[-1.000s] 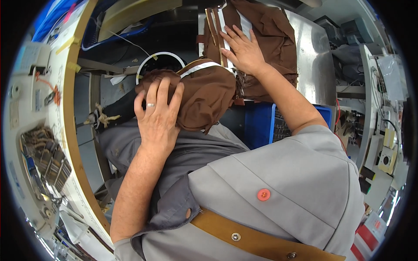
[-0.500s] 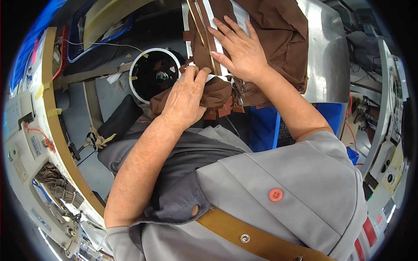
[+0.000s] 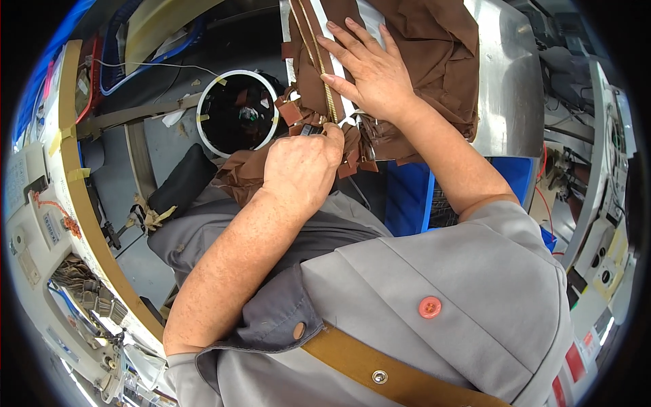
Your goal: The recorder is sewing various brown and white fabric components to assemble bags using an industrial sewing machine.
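Brown fabric with a gold-toothed zipper and white strips lies over the metal work surface. My right hand is open, its fingers spread flat on the fabric and across the white strip beside the zipper. At the zipper's near end is my left hand, closed, with its knuckles up. A small dark piece shows at its fingertips; its kind is too small to tell. Bunched brown fabric hangs left of this hand, and small reddish-brown tabs stick out around the near edge.
A round dark bin with a white rim stands left of the fabric. The metal surface extends to the right. Below it is a blue crate. A blue basket sits at the far left, near a tape-edged white table.
My left hand has turned knuckles up and shifted right and slightly nearer, toward the zipper's near end. A dark piece now shows at its fingertips. The right hand stays flat on the fabric.
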A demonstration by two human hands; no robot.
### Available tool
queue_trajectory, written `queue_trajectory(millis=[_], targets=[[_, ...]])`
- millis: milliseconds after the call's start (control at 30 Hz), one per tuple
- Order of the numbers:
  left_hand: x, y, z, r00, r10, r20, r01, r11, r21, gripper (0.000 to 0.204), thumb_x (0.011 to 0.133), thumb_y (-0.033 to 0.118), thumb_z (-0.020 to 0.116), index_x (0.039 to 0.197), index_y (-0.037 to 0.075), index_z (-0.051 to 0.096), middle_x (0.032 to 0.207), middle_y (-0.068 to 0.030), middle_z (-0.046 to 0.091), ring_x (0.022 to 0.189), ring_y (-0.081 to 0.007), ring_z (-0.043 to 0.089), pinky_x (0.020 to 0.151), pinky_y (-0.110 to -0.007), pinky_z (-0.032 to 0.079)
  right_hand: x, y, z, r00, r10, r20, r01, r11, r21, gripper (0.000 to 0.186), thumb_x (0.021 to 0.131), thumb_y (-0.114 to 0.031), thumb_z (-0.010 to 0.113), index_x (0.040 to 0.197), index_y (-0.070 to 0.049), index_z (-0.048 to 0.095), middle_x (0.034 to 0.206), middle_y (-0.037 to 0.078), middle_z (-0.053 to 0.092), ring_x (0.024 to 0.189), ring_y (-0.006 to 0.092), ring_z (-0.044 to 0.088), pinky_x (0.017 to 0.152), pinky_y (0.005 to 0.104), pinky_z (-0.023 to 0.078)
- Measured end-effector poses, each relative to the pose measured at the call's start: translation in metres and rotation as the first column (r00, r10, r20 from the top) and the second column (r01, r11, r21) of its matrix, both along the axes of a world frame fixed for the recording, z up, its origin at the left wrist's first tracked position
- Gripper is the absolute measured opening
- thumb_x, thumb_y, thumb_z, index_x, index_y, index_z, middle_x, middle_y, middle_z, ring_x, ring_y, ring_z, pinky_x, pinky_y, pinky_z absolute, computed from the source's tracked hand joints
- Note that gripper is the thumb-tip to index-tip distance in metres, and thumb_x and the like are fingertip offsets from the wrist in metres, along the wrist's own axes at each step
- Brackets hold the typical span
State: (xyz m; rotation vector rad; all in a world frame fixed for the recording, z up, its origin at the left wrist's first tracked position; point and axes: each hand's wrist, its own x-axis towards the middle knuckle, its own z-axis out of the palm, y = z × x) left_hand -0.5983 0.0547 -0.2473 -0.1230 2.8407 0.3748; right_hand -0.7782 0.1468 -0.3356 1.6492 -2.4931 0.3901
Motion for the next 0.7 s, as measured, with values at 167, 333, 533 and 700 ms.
queue_trajectory(millis=[167,333,533,700], targets=[[0.001,0.008,0.004,1.000,-0.023,-0.002,0.023,0.999,-0.049,0.023,0.081,0.004,0.059,0.103,-0.001,0.060,0.069,-0.0135,0.069,0.068,-0.0294,0.072,0.060,-0.040,0.056,-0.001,0.000,-0.004,1.000,0.000,-0.030,0.000,1.000,0.015,0.058,0.099,-0.056,0.045,0.151,-0.029,0.041,0.159,-0.002,0.035,0.149,0.0201,0.027,0.122,0.0547,0.016],[-0.002,0.011,0.018,0.993,-0.055,0.109,0.063,0.995,-0.072,0.033,0.081,0.007,0.065,0.110,-0.008,0.062,0.078,-0.0135,0.073,0.075,-0.0238,0.075,0.064,-0.034,0.058,0.000,-0.003,-0.002,0.998,0.007,-0.067,-0.006,1.000,0.025,0.057,0.100,-0.055,0.043,0.150,-0.028,0.042,0.159,-0.002,0.037,0.149,0.0197,0.028,0.123,0.0534,0.015],[0.008,0.016,0.019,0.993,-0.050,0.105,0.060,0.994,-0.093,0.025,0.081,0.008,0.065,0.101,-0.005,0.062,0.076,-0.0134,0.073,0.075,-0.0239,0.075,0.064,-0.034,0.059,0.007,-0.005,-0.005,0.998,0.031,-0.062,-0.030,0.999,0.017,0.057,0.101,-0.055,0.042,0.151,-0.028,0.042,0.158,-0.002,0.037,0.149,0.0195,0.027,0.123,0.0521,0.014],[0.020,0.025,0.024,0.991,-0.015,0.136,0.025,0.997,-0.072,0.019,0.081,0.009,0.064,0.097,-0.002,0.065,0.077,-0.0134,0.073,0.077,-0.0236,0.075,0.065,-0.036,0.059,0.007,-0.007,-0.014,0.996,0.057,-0.071,-0.059,0.998,-0.022,0.058,0.100,-0.058,0.041,0.149,-0.027,0.045,0.156,0.000,0.041,0.148,0.0205,0.029,0.123,0.0534,0.013]])
